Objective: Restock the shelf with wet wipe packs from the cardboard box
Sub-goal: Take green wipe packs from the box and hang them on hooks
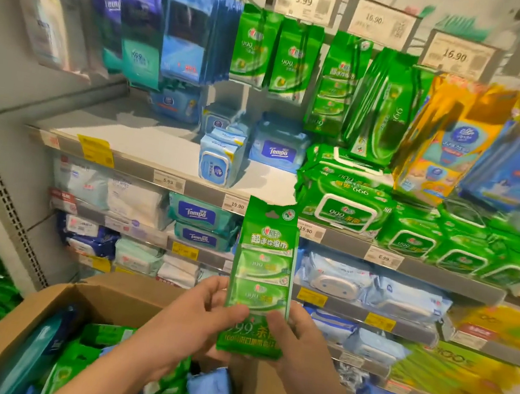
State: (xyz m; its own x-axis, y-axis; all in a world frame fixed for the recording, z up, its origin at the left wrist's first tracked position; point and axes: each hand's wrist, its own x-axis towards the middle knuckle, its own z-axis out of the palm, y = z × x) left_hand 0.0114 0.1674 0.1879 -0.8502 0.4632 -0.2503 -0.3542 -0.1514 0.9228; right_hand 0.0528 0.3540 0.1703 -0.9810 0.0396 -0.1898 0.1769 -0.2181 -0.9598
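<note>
Upright, green pack apparently in two-handed grip

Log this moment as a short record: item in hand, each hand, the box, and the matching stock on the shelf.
item: green wet wipe pack, held upright in front of the shelf
left hand: grips the pack's lower left edge
right hand: grips its lower right edge
cardboard box: open, below the hands, holds green and blue packs
matching stock: hanging green packs, upper row
</note>
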